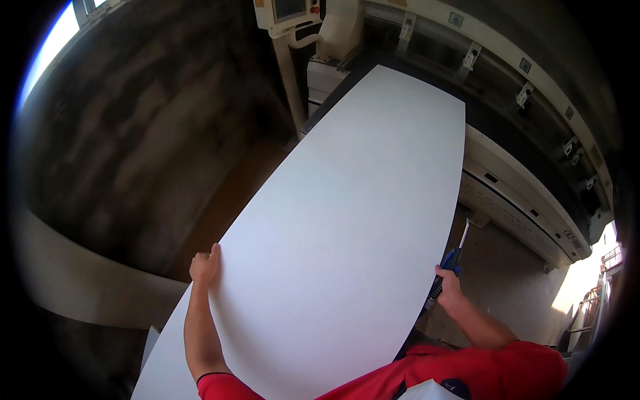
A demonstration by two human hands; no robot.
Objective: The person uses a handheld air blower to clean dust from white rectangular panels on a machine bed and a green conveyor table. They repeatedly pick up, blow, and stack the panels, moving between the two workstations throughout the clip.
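Note:
A long white sheet (333, 220) slants from the bottom edge up to the machine, its far end lying over the machine's dark bed. My left hand (205, 265) grips the sheet's left edge, thumb up on the rim. On the opposite edge, my right hand (450, 287) is closed with its thumb against the sheet; its other fingers are partly hidden. Right beside that hand is a blue and black tool (451, 259) with a thin metal tip. Whether the hand also touches this tool, I cannot tell.
A long beige machine (513, 193) with several small clamps along its upper beam runs across the far right. Its control panel (289, 12) stands on a post at the top. To the left is a dark, mottled surface (133, 133) with a pale curved band (100, 280) below it.

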